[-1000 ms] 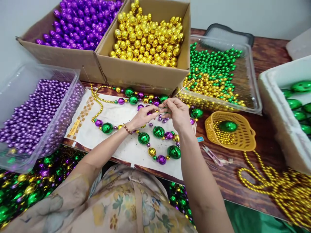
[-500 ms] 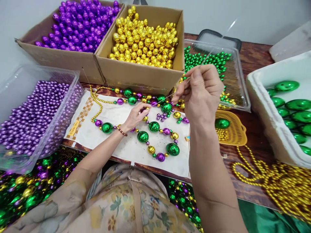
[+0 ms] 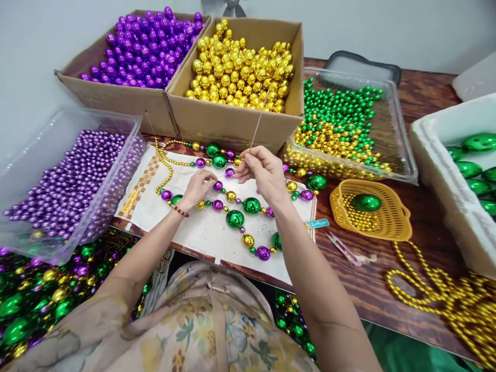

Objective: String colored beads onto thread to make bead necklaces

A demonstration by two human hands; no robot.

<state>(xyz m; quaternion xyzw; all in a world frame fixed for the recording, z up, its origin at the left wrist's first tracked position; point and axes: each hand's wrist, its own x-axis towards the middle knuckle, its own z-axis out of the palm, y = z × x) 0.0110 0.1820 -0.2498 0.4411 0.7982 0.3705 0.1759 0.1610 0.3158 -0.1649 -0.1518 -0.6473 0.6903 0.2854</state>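
My right hand [image 3: 263, 168] is closed in a pinch on a long thin needle [image 3: 259, 121] that points up past the front of the gold-bead box. A purple bead [image 3: 230, 173] shows just left of its fingertips. My left hand [image 3: 199, 187], with a brown beaded bracelet at the wrist, is pinched at the end of a bead string [image 3: 234, 219] of green, gold and purple beads. The string curves over a white cloth [image 3: 155, 219], partly behind my right forearm. Behind my hands lies another stretch of strung beads [image 3: 219, 161], joined to small gold beads at the left.
Boxes of purple beads [image 3: 143, 46] and gold beads [image 3: 240, 67] stand at the back. Clear tubs hold small purple beads [image 3: 77, 181] and green and gold beads [image 3: 341, 111]. Rightward are a yellow basket [image 3: 391, 212], thread snips [image 3: 343, 248], gold chains [image 3: 437, 289] and a foam box [image 3: 430, 155].
My right hand has come down and left, close to my left hand, and the thread stretched between them no longer shows taut. My left hand has shifted slightly left. The whole view has moved a little.
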